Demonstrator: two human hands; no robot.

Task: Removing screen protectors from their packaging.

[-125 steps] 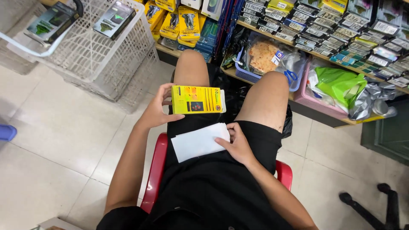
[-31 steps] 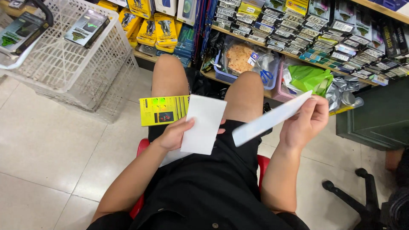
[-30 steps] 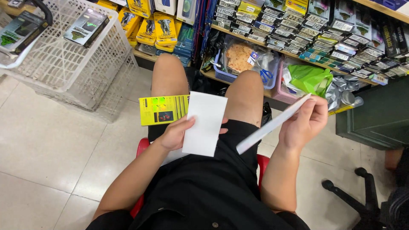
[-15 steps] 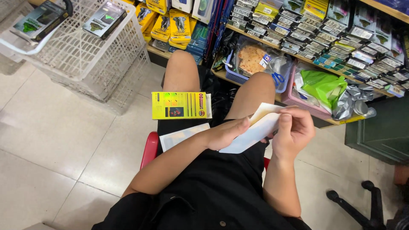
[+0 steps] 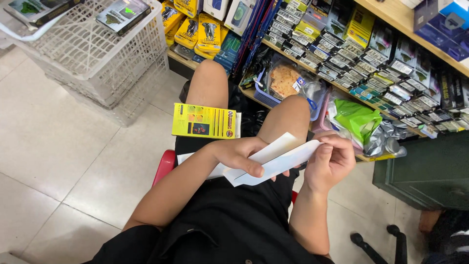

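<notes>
I sit on a red stool point(image 5: 162, 165) with my knees towards the shelves. My left hand point(image 5: 241, 154) and my right hand point(image 5: 331, 161) both grip a white flat envelope-like packet point(image 5: 273, 164) over my lap, the left at its near end, the right at its far end. A second white sheet point(image 5: 184, 158) lies on my left thigh, partly hidden under my left arm. A yellow flat box point(image 5: 203, 121) rests on my left thigh, just beyond my left hand.
A white plastic basket point(image 5: 95, 58) with packaged goods stands on the tiled floor at the upper left. Shelves point(image 5: 386, 44) full of small packets run across the top right. A green bag point(image 5: 356, 117) and a tub point(image 5: 288, 83) sit low in front. A dark chair base point(image 5: 381, 244) is at lower right.
The yellow box went from my left hand onto my thigh. My hands, apart a second ago with one white piece each, have come together on one white packet.
</notes>
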